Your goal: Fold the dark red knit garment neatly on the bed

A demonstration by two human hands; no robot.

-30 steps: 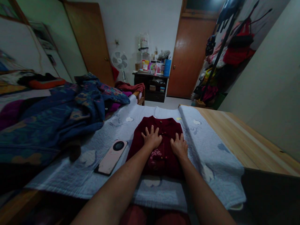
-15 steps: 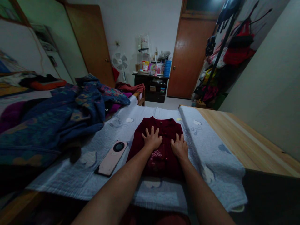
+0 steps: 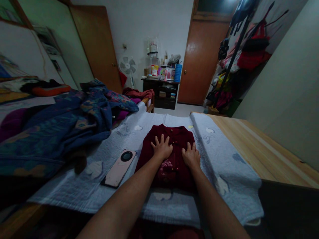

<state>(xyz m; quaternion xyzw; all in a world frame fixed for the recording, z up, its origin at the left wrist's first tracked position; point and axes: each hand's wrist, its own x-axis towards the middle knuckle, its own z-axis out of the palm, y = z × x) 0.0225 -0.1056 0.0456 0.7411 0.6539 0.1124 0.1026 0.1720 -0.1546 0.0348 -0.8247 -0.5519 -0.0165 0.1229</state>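
Note:
A dark red garment (image 3: 180, 132), folded into a compact block with its collar at the far end, lies flat in front of me. Small buttons and a pink flower pattern show on its front. My left hand (image 3: 161, 147) rests on its upper left part, palm down with fingers spread. On the garment's right side lies my right hand (image 3: 191, 155), fingers apart and slightly bent, holding nothing. Left of the garment, a pink phone (image 3: 119, 168) lies with its round black camera upward. A light blue patterned cloth (image 3: 224, 159) is spread beneath them.
Blue flowered clothing (image 3: 87, 116) is heaped on the left. A wooden board (image 3: 259, 146) extends along the right, beside a pale wall. Farther back stand a white fan (image 3: 128, 65), a dark cabinet (image 3: 161, 96) and a brown door (image 3: 201, 63). Bags (image 3: 254, 56) hang at right.

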